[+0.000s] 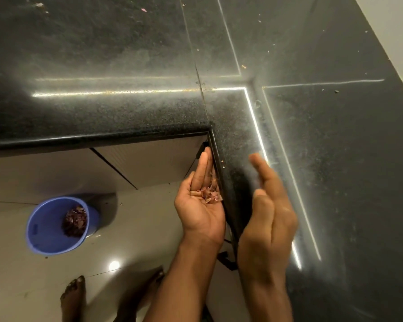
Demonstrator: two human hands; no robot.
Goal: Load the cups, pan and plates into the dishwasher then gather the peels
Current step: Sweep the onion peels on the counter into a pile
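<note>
Two hands are at the counter's edge, both mine. My left hand [201, 201] is cupped palm up just below the dark stone counter [242, 147], its fingers relaxed and nearly straight, the fingertips against the counter's black edge. A small heap of pinkish peels [209, 194] lies in that palm near the base of the fingers; I carry them loosely, with no finger curled over them. Some of the heap is hidden where it meets the edge.

My right hand [269, 205] is just to the right of the left, over the counter top, edge-on with fingers straight and together. It is blurred, so I cannot tell whether it touches the stone, and nothing shows in it.

Small crumbs [243, 66] lie scattered on the counter well beyond both hands. Down to the left of my cupped hand, on the pale floor, stands a blue bucket [44, 228] with a dark clump of peelings inside. My bare feet [73, 296] are partly cut off at the bottom.
</note>
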